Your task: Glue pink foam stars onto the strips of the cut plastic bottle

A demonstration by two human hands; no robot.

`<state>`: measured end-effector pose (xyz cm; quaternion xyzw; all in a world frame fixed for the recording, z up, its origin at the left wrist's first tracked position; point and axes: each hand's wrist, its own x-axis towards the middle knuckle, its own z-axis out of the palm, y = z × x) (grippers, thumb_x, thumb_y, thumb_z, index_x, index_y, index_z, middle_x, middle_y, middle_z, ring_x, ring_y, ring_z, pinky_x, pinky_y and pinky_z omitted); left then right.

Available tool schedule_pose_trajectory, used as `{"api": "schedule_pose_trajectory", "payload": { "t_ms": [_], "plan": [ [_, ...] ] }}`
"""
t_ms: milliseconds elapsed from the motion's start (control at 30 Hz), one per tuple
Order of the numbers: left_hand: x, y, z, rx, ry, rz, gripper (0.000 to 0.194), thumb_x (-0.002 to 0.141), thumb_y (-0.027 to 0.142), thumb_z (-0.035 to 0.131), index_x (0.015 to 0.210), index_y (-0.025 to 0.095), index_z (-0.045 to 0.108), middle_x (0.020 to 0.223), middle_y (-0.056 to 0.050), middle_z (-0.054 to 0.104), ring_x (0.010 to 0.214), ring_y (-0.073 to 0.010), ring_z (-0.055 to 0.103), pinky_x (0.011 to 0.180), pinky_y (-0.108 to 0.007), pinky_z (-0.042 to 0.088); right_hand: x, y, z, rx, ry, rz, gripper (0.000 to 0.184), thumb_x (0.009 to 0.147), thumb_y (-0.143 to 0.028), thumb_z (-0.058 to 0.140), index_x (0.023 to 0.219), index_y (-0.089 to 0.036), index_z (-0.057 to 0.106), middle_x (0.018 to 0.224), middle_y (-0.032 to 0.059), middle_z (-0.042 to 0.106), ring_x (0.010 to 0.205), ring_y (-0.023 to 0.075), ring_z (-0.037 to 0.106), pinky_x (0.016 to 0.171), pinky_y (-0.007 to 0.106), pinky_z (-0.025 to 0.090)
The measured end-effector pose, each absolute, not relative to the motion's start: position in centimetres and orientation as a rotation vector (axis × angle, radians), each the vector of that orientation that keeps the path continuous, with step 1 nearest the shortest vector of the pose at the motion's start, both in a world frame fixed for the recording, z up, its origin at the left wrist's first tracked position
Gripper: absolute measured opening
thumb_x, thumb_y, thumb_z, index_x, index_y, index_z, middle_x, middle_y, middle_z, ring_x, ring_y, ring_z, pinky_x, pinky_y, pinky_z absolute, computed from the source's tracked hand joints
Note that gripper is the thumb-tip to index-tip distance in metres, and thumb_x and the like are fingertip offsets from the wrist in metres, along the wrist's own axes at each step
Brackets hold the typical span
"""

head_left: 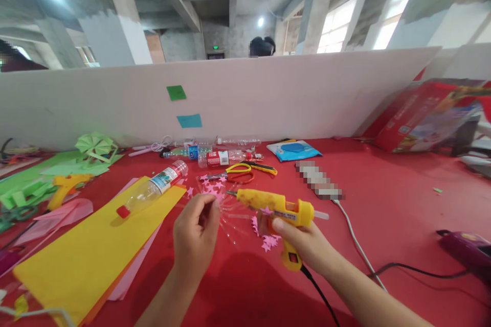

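My right hand grips a yellow hot glue gun, its nozzle pointing left toward my left hand. A clear glue stick sticks out of its back. My left hand is closed in a pinch close to the nozzle; whatever lies between thumb and finger is too small to make out. Beneath and between the hands, clear plastic strips fan out over the red table, with pink stars at their far side. More small pink stars lie in a pile below the glue gun, partly hidden by it.
Behind the hands lie scissors, a yellow utility knife, plastic bottles and a wipes pack. At left, a bottle rests on yellow paper, near another glue gun. A white cable runs at right.
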<state>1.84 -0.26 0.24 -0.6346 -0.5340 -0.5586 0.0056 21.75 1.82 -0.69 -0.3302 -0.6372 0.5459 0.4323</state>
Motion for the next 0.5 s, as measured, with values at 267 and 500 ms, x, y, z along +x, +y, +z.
{"api": "schedule_pose_trajectory", "payload": {
  "t_ms": [267,500],
  "plan": [
    [1.97,-0.14,-0.30,-2.027,-1.659,-1.749,0.009,0.085,0.021,0.053,0.079,0.018,0.058,0.066,0.003,0.058,0.057,-0.0092,0.052,0.056,-0.018,0.043,21.19,1.14,-0.80,-0.962,-1.635,1.312,0.047,0.075,-0.063,0.057,0.067,-0.016,0.063,0.068,0.0053,0.061,0.067,0.0184,0.055,0.064,0.030,0.045],
    [2.06,-0.07,-0.31,-2.055,-1.646,-1.742,0.008,0.085,0.020,0.053,0.079,0.018,0.058,0.065,0.003,0.056,0.056,-0.0090,0.051,0.056,-0.018,0.042,21.19,1.17,-0.45,-0.949,-1.649,1.321,0.047,0.076,-0.062,0.055,0.061,-0.017,0.057,0.061,0.0027,0.054,0.061,0.0155,0.050,0.060,0.028,0.043]
  ]
}}
